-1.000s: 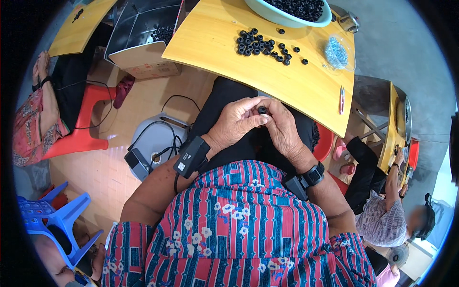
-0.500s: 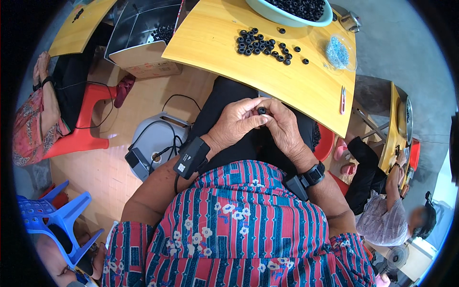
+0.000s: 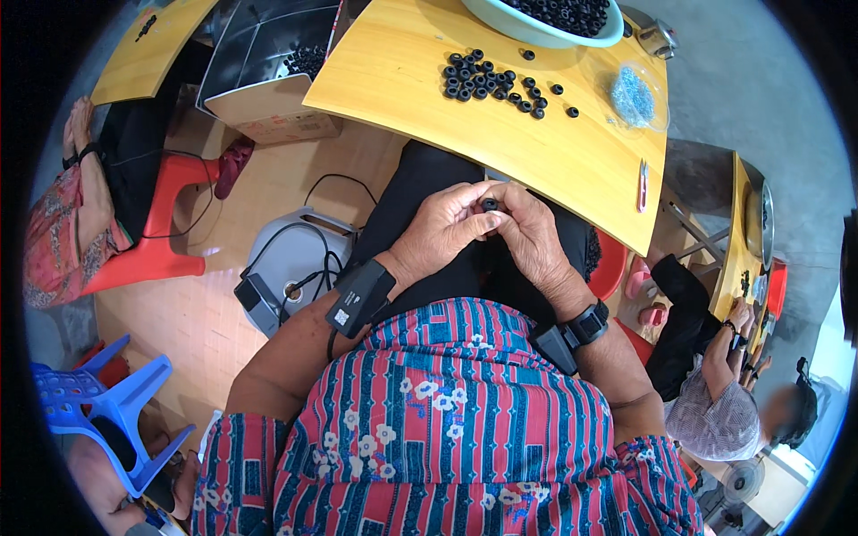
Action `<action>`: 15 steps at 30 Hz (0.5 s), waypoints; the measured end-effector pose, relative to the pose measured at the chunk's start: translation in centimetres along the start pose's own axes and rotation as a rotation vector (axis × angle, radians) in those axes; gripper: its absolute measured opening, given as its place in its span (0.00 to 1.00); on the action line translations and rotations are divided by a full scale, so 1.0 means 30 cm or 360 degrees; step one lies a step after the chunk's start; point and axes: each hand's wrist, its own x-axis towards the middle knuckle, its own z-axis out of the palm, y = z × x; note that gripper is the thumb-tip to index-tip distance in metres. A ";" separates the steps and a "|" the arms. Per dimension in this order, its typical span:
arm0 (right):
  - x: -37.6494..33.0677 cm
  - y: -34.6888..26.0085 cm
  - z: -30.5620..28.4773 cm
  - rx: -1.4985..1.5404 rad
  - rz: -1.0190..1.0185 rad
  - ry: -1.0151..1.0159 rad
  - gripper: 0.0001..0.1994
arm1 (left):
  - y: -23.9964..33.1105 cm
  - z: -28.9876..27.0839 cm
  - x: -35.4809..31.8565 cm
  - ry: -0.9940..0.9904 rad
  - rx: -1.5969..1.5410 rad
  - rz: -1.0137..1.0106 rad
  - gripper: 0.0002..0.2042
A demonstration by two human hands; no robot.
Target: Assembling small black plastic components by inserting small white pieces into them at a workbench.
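Observation:
Over my lap, just off the near edge of the yellow table [image 3: 393, 89], my two hands meet around one small black ring-shaped piece [image 3: 489, 205]. My left hand [image 3: 445, 223] pinches it from the left with thumb and fingers. From the other side my right hand [image 3: 527, 230] closes on the same piece, its fingertips touching those of the left. The hole of the piece faces up; its lower part is hidden by my thumbs. A loose group of like black pieces [image 3: 483, 80] lies on the table ahead of my hands.
A pale green basin [image 3: 536, 37] of black pieces stands at the far edge. To the right are a clear dish of small blue bits [image 3: 633, 96] and red-handled snips [image 3: 643, 186]. A grey stool [image 3: 277, 241] holds cables at my left. Other people sit on both sides.
My hands stay together on the black piece, with only a slight shift of the fingers. At the right, another person's arm has moved along their table.

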 end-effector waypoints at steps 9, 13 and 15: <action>0.001 -0.025 0.003 0.0135 0.0128 -0.0036 0.10 | 0.000 -0.003 -0.007 0.0019 -0.0063 -0.0048 0.20; 0.008 -0.015 0.021 0.0149 0.0097 -0.0013 0.08 | -0.001 -0.014 -0.011 0.0033 -0.0054 -0.0037 0.20; 0.009 -0.011 0.029 0.0188 0.0105 0.0008 0.08 | 0.003 -0.015 -0.012 0.0032 -0.0041 -0.0047 0.20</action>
